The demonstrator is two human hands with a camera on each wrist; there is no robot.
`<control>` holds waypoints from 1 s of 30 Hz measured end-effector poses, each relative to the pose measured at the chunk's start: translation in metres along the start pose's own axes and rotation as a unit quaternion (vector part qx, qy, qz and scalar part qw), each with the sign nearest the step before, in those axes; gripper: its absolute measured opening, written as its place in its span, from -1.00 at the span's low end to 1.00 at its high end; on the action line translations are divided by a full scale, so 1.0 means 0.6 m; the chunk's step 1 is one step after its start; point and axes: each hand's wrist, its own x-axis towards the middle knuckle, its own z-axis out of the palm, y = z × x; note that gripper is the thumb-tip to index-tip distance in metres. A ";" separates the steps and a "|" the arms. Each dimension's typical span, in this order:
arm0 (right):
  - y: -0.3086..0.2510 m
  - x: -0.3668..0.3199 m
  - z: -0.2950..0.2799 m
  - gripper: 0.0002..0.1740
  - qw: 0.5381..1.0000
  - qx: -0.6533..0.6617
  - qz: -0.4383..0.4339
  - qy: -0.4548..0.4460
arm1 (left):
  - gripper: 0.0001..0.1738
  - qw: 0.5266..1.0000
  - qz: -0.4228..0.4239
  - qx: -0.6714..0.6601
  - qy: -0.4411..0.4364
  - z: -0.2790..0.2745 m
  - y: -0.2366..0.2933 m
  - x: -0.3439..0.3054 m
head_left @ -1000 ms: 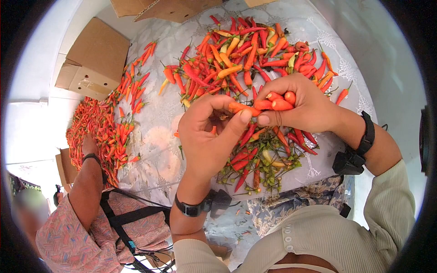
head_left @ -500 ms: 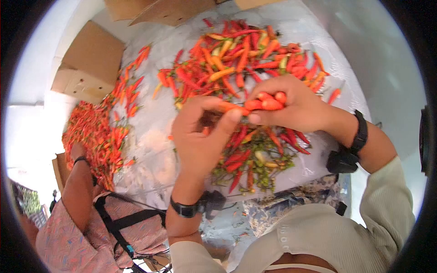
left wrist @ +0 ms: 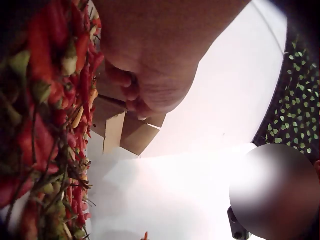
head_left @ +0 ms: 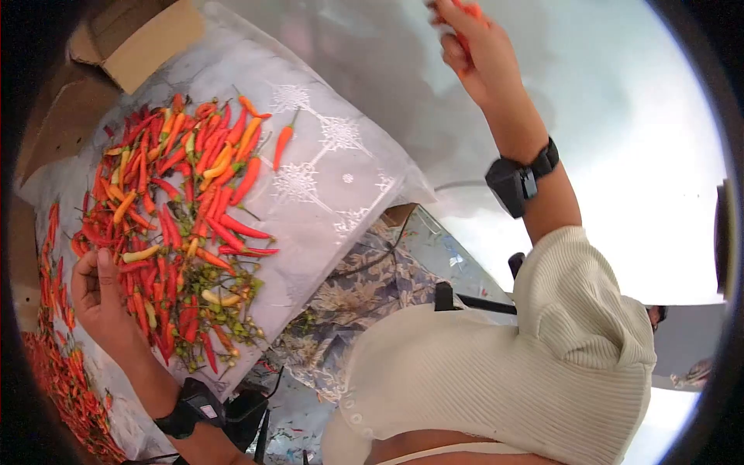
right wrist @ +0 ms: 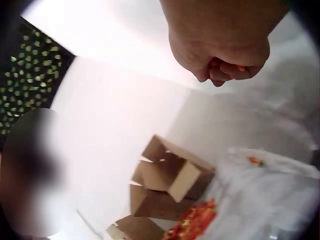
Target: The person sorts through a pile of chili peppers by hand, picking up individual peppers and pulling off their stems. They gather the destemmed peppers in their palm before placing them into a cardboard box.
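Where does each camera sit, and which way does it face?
Head: worn there, facing forward and down at peppers on a table; left hand, right hand and torso show.
Left wrist: worn there, looking past the left hand, peppers alongside, toward a cardboard box.
Right wrist: worn there, looking past the right hand toward a cardboard box.
Both wrist views show peppers and a cardboard box.

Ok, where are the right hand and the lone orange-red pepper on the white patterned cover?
Right hand (head_left: 491, 62), head view: middle of the hand.
Lone orange-red pepper (head_left: 284, 146), head view: mid-body.
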 end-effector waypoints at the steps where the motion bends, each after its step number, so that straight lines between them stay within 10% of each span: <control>1: 0.021 -0.019 -0.037 -0.75 0.998 -0.007 0.043 0.051 | -0.84 1.000 -0.007 0.000 -0.005 -0.001 0.004 0.002; 10: 0.249 -0.206 -0.211 -0.80 0.862 -0.161 0.479 -0.039 | -0.83 1.000 0.009 0.003 -0.011 0.014 0.009 -0.001; 22: 0.260 -0.191 -0.207 -0.79 0.927 -0.088 0.363 0.011 | -0.90 0.998 0.014 -0.024 -0.049 0.008 -0.006 0.007; 30: 0.023 -0.174 -0.008 -0.80 0.981 -0.049 0.170 -0.077 | -0.86 0.997 0.029 -0.028 -0.058 0.024 0.010 -0.019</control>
